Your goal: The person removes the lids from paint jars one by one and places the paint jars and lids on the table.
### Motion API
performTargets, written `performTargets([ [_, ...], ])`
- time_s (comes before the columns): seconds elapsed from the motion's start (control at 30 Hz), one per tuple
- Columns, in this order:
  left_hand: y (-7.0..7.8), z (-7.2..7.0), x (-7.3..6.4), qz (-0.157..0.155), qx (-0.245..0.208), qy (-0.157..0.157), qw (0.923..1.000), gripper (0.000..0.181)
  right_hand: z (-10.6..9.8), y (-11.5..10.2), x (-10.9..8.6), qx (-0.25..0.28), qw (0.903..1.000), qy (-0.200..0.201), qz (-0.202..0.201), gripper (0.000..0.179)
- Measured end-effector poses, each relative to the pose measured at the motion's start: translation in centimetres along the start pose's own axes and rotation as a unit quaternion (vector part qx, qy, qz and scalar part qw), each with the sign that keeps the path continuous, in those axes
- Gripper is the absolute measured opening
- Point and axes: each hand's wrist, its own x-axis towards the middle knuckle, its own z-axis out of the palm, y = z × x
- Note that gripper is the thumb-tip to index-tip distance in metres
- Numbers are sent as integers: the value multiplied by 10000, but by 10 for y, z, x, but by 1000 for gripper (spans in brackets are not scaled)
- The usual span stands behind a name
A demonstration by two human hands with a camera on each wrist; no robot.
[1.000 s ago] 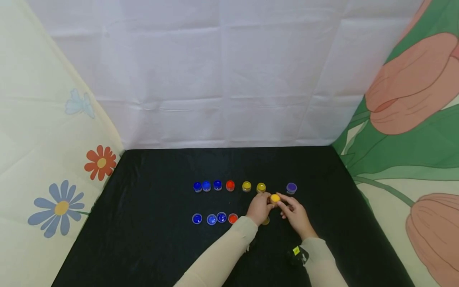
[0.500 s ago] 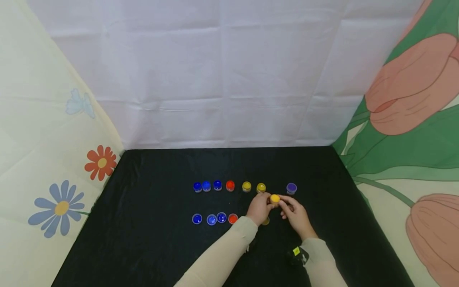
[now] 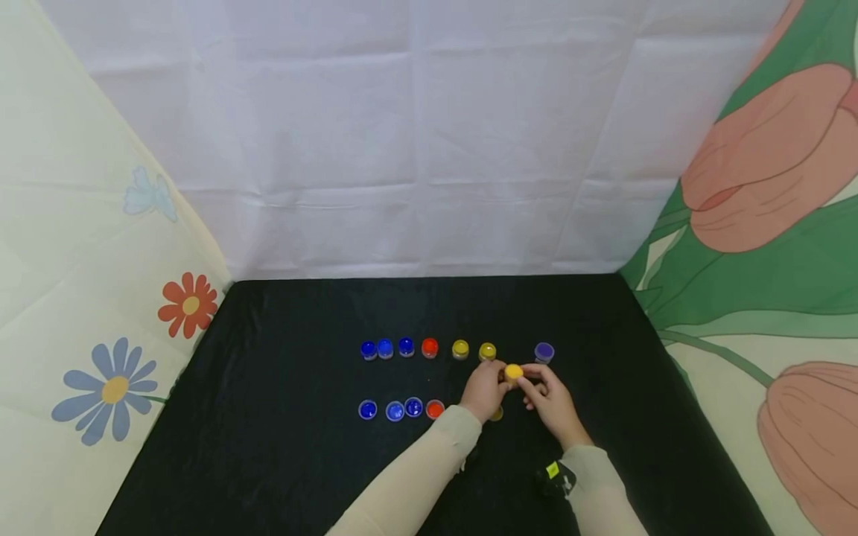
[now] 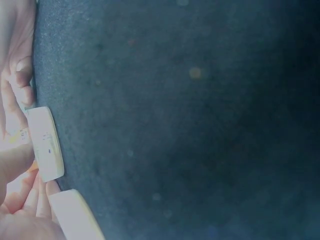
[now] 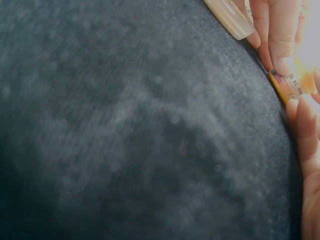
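Observation:
A small yellow paint pot is held between both hands, its round yellow top facing up in the head view. My left hand grips it from the left with curled fingers, and my right hand pinches its right side with thumb and fingertips. Printed lettering shows on the yellow pot in the right wrist view. Whether its lid is on or loose I cannot tell. In the left wrist view a pale round-edged piece lies by the fingers. A yellow-brown piece is partly hidden under my left hand.
Behind the hands stands a row of pots: several blue ones, a red one, yellow ones and a purple one. Nearer lies a row of round pieces, blue and red. Black cloth covers the table.
Almost nothing differs: both hands stay at the same place with the yellow pot between them. My right fingers have shifted very slightly on it. The rows have not moved.

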Motion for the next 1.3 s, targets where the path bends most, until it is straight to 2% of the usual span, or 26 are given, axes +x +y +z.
performTargets([
  [0.4,-1,1,-1,73,114,61,9999,23,-3,-3,-2,-115,9999,-93,18,40],
  [0.57,-1,1,-1,107,26,52,9999,21,0,-3,-1,124,9999,12,-101,33],
  [0.7,-2,0,-1,131,43,62,9999,21,1,-3,-1,177,9998,77,-49,31],
  [0.93,-2,0,-2,123,99,45,9999,22,-4,-39,-13,-17,9999,-77,110,33],
  [1.13,-1,-1,-2,111,146,22,9998,24,-4,-8,-1,-51,9997,-97,217,40],
  [1.3,0,-2,-2,112,116,-4,9999,23,-2,-2,-1,-17,10000,-5,15,38],
])
